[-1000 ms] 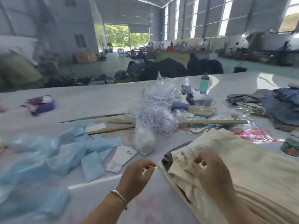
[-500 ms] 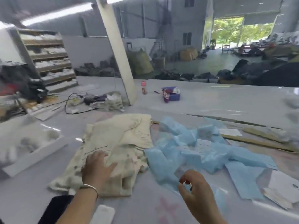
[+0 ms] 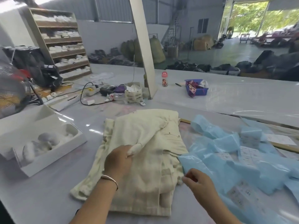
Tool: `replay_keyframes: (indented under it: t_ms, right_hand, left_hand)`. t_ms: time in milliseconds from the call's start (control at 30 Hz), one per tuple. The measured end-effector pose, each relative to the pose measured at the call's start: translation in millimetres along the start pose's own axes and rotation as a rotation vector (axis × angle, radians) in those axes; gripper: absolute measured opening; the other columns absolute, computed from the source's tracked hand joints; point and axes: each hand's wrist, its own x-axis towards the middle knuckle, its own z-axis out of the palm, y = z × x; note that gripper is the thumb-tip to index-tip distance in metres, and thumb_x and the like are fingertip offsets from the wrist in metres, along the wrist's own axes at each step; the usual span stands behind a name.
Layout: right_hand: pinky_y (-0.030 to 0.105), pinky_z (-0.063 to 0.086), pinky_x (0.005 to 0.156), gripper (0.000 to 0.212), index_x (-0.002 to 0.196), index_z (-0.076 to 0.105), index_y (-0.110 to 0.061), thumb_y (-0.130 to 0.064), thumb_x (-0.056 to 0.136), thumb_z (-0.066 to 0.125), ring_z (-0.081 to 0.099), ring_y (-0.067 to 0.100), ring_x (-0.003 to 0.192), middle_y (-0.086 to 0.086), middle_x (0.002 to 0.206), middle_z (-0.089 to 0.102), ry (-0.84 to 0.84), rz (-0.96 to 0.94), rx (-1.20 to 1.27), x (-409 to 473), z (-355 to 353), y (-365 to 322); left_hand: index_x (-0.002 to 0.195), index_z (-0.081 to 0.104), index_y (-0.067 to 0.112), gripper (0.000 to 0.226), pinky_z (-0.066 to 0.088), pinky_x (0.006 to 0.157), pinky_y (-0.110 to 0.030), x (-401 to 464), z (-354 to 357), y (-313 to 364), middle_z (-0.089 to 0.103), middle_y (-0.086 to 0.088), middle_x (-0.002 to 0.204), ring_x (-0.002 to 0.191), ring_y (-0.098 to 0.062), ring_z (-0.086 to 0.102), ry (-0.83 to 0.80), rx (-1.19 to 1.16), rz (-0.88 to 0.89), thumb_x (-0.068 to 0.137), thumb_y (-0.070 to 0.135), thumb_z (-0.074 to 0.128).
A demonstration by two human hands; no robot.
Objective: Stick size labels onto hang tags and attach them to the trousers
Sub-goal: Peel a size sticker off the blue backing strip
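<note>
Folded cream trousers [image 3: 145, 143] lie in a stack on the white table [image 3: 226, 101] in front of me. My left hand [image 3: 119, 160], with a bracelet on the wrist, grips a fold of the top pair's cloth near its middle. My right hand [image 3: 199, 183] hovers at the stack's right edge with fingers loosely curled; whether it pinches anything I cannot tell. Blue backing sheets [image 3: 226, 152] with white size labels [image 3: 246, 154] spread to the right of the trousers.
A white box [image 3: 42, 159] with pale bundles sits at the left. Behind the trousers stand a slanted white post [image 3: 142, 46], cables and a bag [image 3: 132, 94], a small bottle [image 3: 164, 79] and a blue basket [image 3: 196, 88]. Shelves [image 3: 64, 44] rise at far left.
My view swung left from the right-hand pile to this stack. My left hand went from resting on the trousers to gripping a fold; my right hand came closer to the stack's edge.
</note>
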Motion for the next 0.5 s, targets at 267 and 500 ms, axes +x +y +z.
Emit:
replay_keyframes:
  t_ms: [267, 500]
  right_hand:
    - [0.047, 0.053, 0.090, 0.043, 0.116, 0.066, -0.005, -0.039, 0.091, 0.063, 0.068, 0.038, 0.098, 0.022, 0.110, 0.069, -0.322, 0.501, 0.882, 63, 65, -60]
    - [0.047, 0.057, 0.079, 0.033, 0.121, 0.058, 0.005, 0.007, 0.088, 0.056, 0.065, 0.041, 0.100, 0.027, 0.113, 0.066, -0.188, 0.366, 0.875, 71, 63, -65]
  left_hand:
    - [0.095, 0.068, 0.022, 0.031, 0.045, 0.074, -0.032, -38, -3, 40, 0.066, 0.000, 0.091, 0.088, -0.016, 0.062, -0.577, -0.064, 0.371, 0.082, 0.048, 0.057]
    - [0.097, 0.070, 0.017, 0.035, 0.045, 0.090, -0.034, -14, 3, -25, 0.065, -0.003, 0.105, 0.102, -0.021, 0.061, -0.022, -0.435, -0.380, 0.087, 0.050, 0.062]
